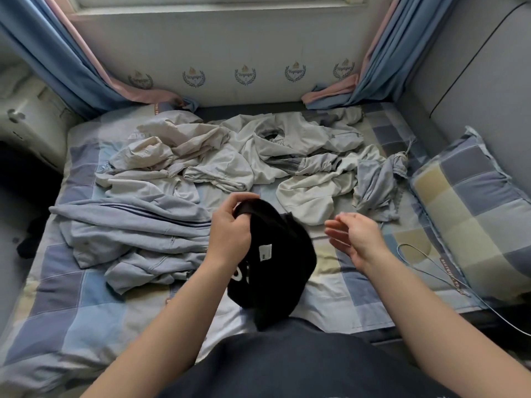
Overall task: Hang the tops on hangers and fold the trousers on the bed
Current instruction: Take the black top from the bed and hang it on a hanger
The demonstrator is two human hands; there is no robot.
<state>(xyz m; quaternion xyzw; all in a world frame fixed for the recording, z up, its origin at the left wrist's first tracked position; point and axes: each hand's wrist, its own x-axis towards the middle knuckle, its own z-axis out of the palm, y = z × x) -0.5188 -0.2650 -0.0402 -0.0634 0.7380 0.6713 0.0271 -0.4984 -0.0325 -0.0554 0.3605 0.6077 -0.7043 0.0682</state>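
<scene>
My left hand [230,228] is shut on the upper edge of a black garment [275,262] with a small white label, which hangs down over the front of the bed [71,317]. My right hand [355,235] hovers open just to the right of it, fingers spread, holding nothing. A light blue-grey garment with dark stripes [138,234] lies crumpled to the left. A heap of pale beige and grey clothes [230,156] covers the far half of the bed. A thin wire hanger [425,261] lies at the right.
A checked pillow [474,216] leans at the right edge. Blue and pink curtains [382,67] hang at both far corners under the window. A padded grey wall [474,81] bounds the right side. A dark item [28,242] lies off the bed at left.
</scene>
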